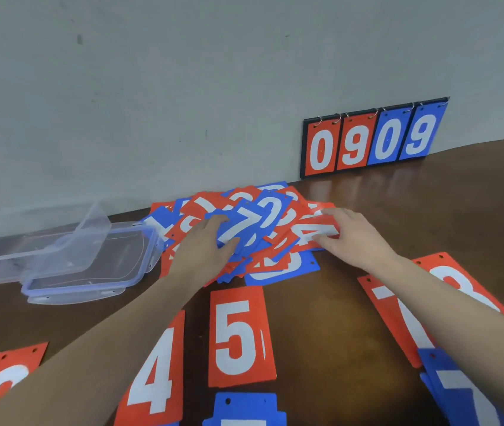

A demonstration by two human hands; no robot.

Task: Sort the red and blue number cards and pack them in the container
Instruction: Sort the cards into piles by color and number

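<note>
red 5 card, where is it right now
In the head view the red 5 card lies flat on the table near the centre, just right of the red 4 card and nearer the person than the mixed pile.

A flip scoreboard [373, 138] stands against the wall [183, 87].

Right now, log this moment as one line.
left hand grips blue 7 card | right hand pinches red 4 card | container open
</note>
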